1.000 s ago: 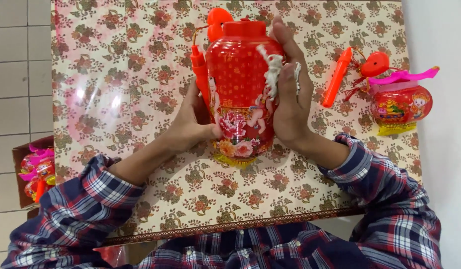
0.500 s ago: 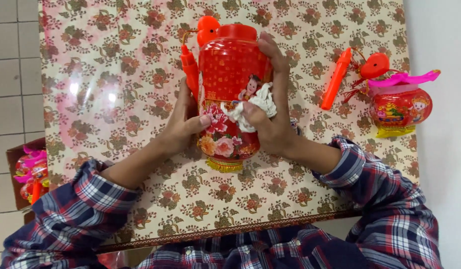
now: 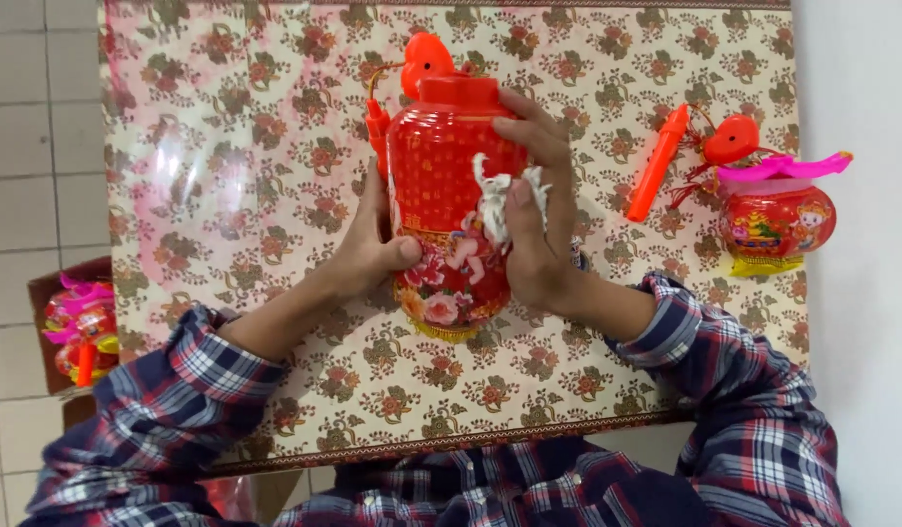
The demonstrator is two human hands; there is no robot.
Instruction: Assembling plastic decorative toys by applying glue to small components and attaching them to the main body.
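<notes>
A big red plastic lantern (image 3: 441, 185) with a flower band and gold fringe at its lower end lies lengthwise over the table. My left hand (image 3: 373, 249) grips its left side, thumb on the flower band. My right hand (image 3: 539, 210) clasps its right side and pinches a small white piece (image 3: 495, 200) against the lantern. An orange handle stick and a red heart-shaped piece (image 3: 423, 57) hang on a cord at the lantern's far end.
The table (image 3: 226, 146) wears a glossy flowered cloth. A smaller red lantern (image 3: 775, 220) with a pink top lies at the right edge, beside an orange stick (image 3: 658, 162) and red heart (image 3: 732, 139). Left of the table, a box (image 3: 78, 327) holds more lanterns. A white wall runs along the right.
The lantern has been turned in my hands, so the flower band and the white piece have shifted round. My right hand moved from flat on its side to pinching the white piece.
</notes>
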